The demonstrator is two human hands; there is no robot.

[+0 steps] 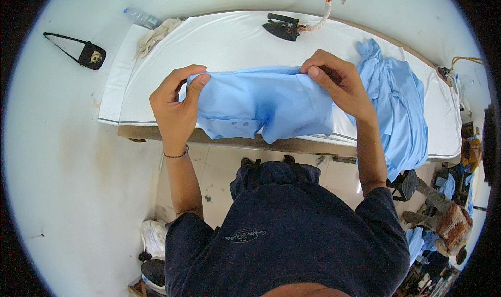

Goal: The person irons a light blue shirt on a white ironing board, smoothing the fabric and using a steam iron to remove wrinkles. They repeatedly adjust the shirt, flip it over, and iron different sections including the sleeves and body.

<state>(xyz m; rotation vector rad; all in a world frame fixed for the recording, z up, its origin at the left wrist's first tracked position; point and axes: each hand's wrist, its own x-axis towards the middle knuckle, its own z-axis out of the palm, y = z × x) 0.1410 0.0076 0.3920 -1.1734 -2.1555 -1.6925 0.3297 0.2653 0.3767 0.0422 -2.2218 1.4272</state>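
A light blue garment (229, 98) with small buttons and a darker blue patch in its middle is held stretched above the front part of a long white padded ironing table (138, 88). My left hand (175, 104) pinches its top left corner between thumb and fingers. My right hand (339, 83) grips the top edge at the right. Behind the garment a black iron (280, 30) with a wrapped cord sits on the white surface. To the right, another light blue garment (396, 109) lies crumpled and drapes over the front edge.
A plastic bottle (142, 17) and beige cloth (156, 36) are at the back left. A black bag (91, 54) is on the left wall. A black stool (402, 185), piled clothes (446, 185) and a brown furry item (451, 226) crowd the right. White bags (154, 237) are low left.
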